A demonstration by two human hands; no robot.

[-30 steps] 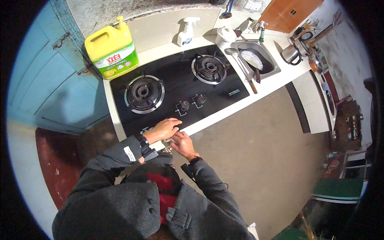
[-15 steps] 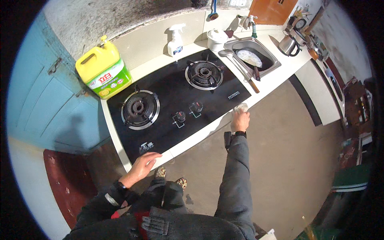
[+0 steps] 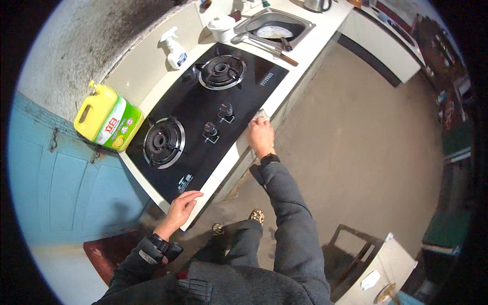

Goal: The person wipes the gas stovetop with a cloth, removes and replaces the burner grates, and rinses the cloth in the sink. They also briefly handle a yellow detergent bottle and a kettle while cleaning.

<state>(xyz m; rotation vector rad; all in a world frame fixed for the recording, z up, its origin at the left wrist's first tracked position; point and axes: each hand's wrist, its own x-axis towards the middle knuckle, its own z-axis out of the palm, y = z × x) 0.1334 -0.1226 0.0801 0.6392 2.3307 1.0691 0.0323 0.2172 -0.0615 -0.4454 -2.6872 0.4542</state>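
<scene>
My right hand (image 3: 262, 134) is closed on a pale cloth (image 3: 260, 114), pressed to the white front strip of the counter (image 3: 219, 171) along the black glass cooktop (image 3: 244, 97). My left hand (image 3: 179, 208) rests near the cooktop's front left corner, fingers apart and nothing visible in it. Between the two burners sit two control knobs (image 3: 210, 129). The near burner (image 3: 159, 141) is on the left, the other (image 3: 221, 70) at the back.
A yellow jug (image 3: 107, 117) stands left of the cooktop, a spray bottle (image 3: 176, 51) behind it. A lidded pot (image 3: 221, 30) and a long-handled utensil (image 3: 269, 50) lie beside the sink (image 3: 302, 35), which holds a pan. A small table (image 3: 384, 262) stands low right.
My right hand went from beside my left hand to the right along the front edge with the cloth, then back leftward a little. My left hand opened out at the corner. The view has turned.
</scene>
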